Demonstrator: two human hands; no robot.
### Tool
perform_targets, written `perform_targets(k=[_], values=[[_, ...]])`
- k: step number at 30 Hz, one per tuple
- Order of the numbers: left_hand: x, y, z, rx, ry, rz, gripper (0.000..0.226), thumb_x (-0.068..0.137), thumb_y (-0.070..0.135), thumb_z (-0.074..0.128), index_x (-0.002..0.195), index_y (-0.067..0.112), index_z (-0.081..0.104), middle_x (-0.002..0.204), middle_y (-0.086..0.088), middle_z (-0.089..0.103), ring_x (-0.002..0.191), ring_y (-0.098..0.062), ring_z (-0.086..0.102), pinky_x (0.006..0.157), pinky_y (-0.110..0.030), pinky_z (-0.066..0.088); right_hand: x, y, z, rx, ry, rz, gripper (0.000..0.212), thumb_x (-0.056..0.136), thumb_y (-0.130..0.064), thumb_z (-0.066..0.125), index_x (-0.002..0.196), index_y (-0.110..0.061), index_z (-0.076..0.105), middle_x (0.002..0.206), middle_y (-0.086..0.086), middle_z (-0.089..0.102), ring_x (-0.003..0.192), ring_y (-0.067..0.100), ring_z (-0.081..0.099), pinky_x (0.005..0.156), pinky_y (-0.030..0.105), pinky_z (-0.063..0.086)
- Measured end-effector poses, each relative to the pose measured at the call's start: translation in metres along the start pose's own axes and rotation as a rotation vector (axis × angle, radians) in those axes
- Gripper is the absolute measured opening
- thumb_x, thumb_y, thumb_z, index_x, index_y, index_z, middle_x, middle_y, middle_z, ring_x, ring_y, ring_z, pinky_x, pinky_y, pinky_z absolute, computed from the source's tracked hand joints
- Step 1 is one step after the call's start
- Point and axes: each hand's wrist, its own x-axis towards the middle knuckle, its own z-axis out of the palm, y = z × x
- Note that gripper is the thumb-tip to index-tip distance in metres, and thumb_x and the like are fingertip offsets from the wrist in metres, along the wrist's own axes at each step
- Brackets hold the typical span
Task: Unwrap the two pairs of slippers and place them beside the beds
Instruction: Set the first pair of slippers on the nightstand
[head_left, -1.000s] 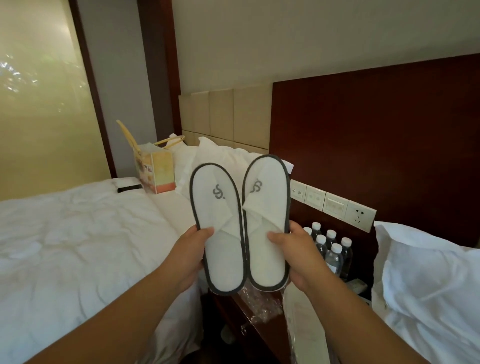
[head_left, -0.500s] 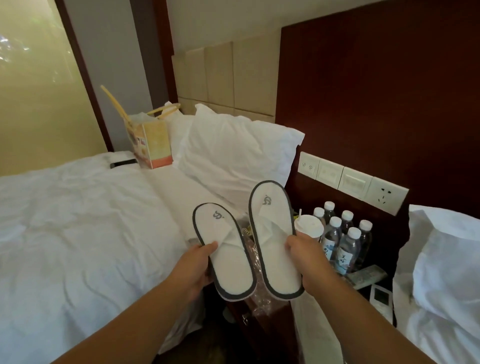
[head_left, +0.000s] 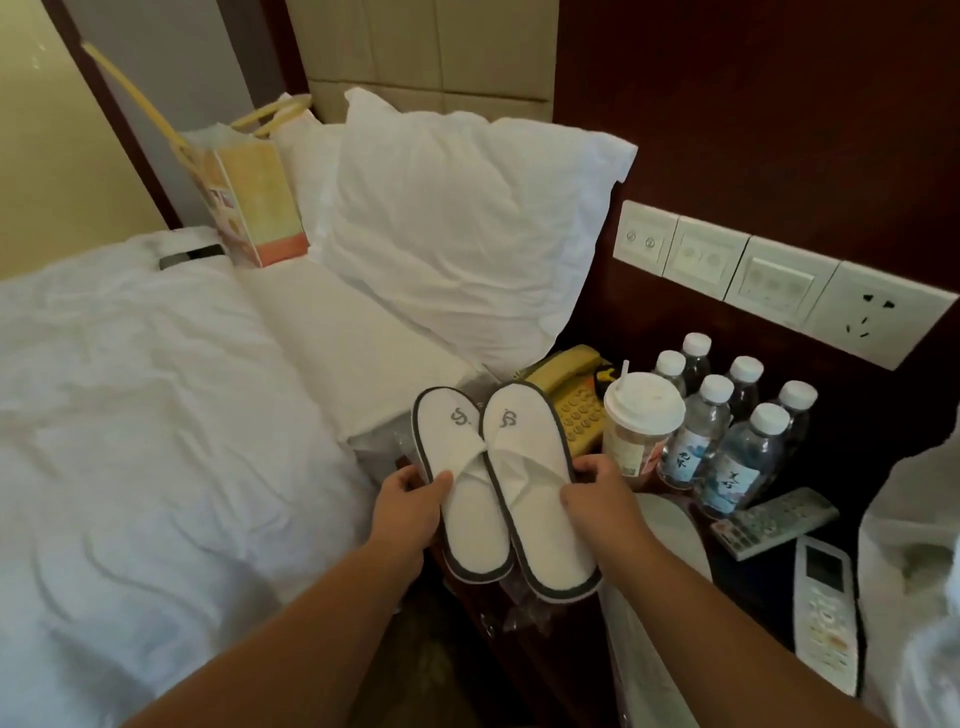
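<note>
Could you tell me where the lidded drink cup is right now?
In the head view, the cup stands on the nightstand, right of the yellow phone, left of the water bottles.

Two white grey-trimmed cloth slippers (head_left: 506, 483), six clear plastic water bottles with white caps (head_left: 737, 431), two white remotes (head_left: 826, 613), one lidded plastic drink cup (head_left: 641, 426), one yellow phone (head_left: 566, 387).

Slippers, white pair: left slipper (head_left: 470, 488) and right slipper (head_left: 535, 488), formerly raised before the headboard and briefly parted, now lowered over the nightstand's (head_left: 670, 491) left edge, side by side, touching. Left hand (head_left: 410, 501) and right hand (head_left: 597, 496) lowered likewise.
</note>
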Motion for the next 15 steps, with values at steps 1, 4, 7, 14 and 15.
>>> perform_targets(k=[1,4,7,14,15], values=[[0.006,-0.005,0.001,0.039,-0.005,-0.002,0.063,0.08,0.032,0.076,0.134,0.021,0.045,0.095,0.007,0.061,0.085,-0.021,0.067,0.064,-0.036,0.06,0.004,0.004,0.005,-0.009,-0.005,0.004,0.041,0.086,-0.009,0.053,0.122,-0.027,0.049,0.115,0.006,0.056,0.096,0.023,0.056,0.075,0.034,0.045],[0.019,-0.021,0.003,0.244,-0.047,0.028,0.067,0.079,0.024,0.076,0.137,0.019,0.044,0.095,0.009,0.06,0.085,-0.015,0.064,0.071,-0.034,0.059,0.012,0.017,0.02,-0.063,0.006,-0.011,0.032,0.088,-0.01,0.053,0.115,-0.027,0.05,0.119,0.008,0.059,0.099,0.025,0.056,0.075,0.032,0.044],[0.027,-0.034,0.001,0.458,-0.061,0.093,0.069,0.077,0.023,0.078,0.137,0.016,0.046,0.117,-0.002,0.064,0.093,-0.016,0.063,0.077,-0.027,0.054,0.016,0.03,0.032,-0.175,-0.01,-0.048,0.032,0.089,-0.013,0.054,0.117,-0.026,0.049,0.12,0.006,0.061,0.1,0.023,0.058,0.078,0.034,0.047],[0.029,-0.046,-0.002,0.551,-0.086,0.086,0.072,0.075,0.027,0.08,0.138,0.016,0.046,0.106,-0.001,0.063,0.089,-0.016,0.062,0.083,-0.032,0.052,0.01,0.046,0.045,-0.664,-0.002,-0.175,0.058,0.087,-0.03,0.059,0.143,-0.024,0.046,0.139,0.007,0.043,0.125,0.026,0.046,0.101,0.041,0.046],[0.028,-0.046,-0.003,0.545,-0.091,0.085,0.072,0.074,0.027,0.08,0.137,0.016,0.046,0.101,0.002,0.063,0.086,-0.015,0.062,0.08,-0.031,0.052,0.009,0.046,0.043,-0.679,-0.008,-0.179,0.059,0.088,-0.031,0.059,0.145,-0.024,0.045,0.142,0.008,0.042,0.127,0.027,0.044,0.103,0.041,0.044]])
